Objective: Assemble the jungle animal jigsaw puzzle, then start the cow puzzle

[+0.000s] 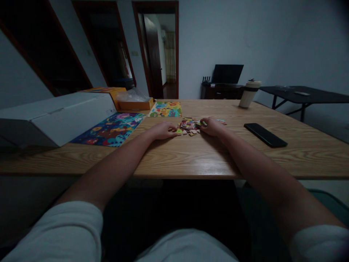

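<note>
A loose heap of jigsaw puzzle pieces (189, 126) in mixed colours lies on the wooden table between my two hands. My left hand (164, 131) rests at the heap's left edge, its thumb and fingers slightly apart and nothing visibly held. At the right edge, my right hand (211, 127) has its fingers curled in around a puzzle piece (203, 123), partly hidden by the fingers. A few more pieces show just beyond that hand. Behind the heap and to the left lies a bright yellow picture sheet (165, 109) with cartoon animals.
On the left, a dark blue sea-picture sheet (110, 128) lies beside a big white box (62, 114). An orange box tray (135, 104) holds clear plastic. A black phone (265, 135) and a pale tumbler (249, 94) are on the right of the table (185, 162).
</note>
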The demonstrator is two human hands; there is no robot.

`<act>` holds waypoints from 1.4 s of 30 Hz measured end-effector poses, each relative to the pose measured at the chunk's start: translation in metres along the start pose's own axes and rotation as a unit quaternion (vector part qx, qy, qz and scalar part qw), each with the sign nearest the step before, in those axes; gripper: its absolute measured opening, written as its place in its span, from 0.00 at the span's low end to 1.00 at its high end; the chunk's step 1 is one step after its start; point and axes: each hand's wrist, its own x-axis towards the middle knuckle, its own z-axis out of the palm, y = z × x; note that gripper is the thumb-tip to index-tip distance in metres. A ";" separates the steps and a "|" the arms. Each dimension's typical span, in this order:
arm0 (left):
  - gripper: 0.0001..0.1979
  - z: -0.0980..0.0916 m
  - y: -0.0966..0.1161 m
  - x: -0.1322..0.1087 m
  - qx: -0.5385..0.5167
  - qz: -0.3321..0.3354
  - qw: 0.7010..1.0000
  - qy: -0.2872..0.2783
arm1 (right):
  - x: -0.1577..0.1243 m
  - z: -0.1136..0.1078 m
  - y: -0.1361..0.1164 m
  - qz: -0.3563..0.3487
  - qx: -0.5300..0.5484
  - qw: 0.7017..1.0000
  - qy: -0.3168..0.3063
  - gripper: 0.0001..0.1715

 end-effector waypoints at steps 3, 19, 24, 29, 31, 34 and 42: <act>0.18 0.000 -0.001 0.000 0.024 0.012 1.000 0.015 | -0.002 -0.004 0.004 0.012 -0.024 1.000 -0.005 0.22; 0.27 -0.009 0.019 -0.006 0.009 -0.028 0.999 0.013 | -0.011 -0.022 -0.014 -0.182 0.012 0.978 -0.104 0.21; 0.27 -0.021 0.033 -0.019 -0.081 0.029 0.995 -0.046 | -0.018 -0.028 -0.019 -0.130 0.007 0.987 -0.091 0.20; 0.26 -0.023 0.046 -0.024 -0.076 0.046 0.986 -0.141 | -0.024 -0.033 -0.032 -0.130 -0.021 0.983 -0.126 0.20; 0.25 -0.023 0.048 -0.024 -0.070 0.045 0.985 -0.153 | -0.030 -0.037 -0.036 -0.136 -0.035 0.983 -0.117 0.20; 0.26 -0.024 0.052 -0.023 -0.067 0.042 0.984 -0.161 | -0.048 -0.045 -0.039 -0.153 -0.004 0.981 -0.122 0.23; 0.24 -0.021 0.060 -0.023 -0.069 0.061 0.984 -0.151 | -0.084 -0.048 -0.055 -0.289 0.099 0.947 -0.103 0.16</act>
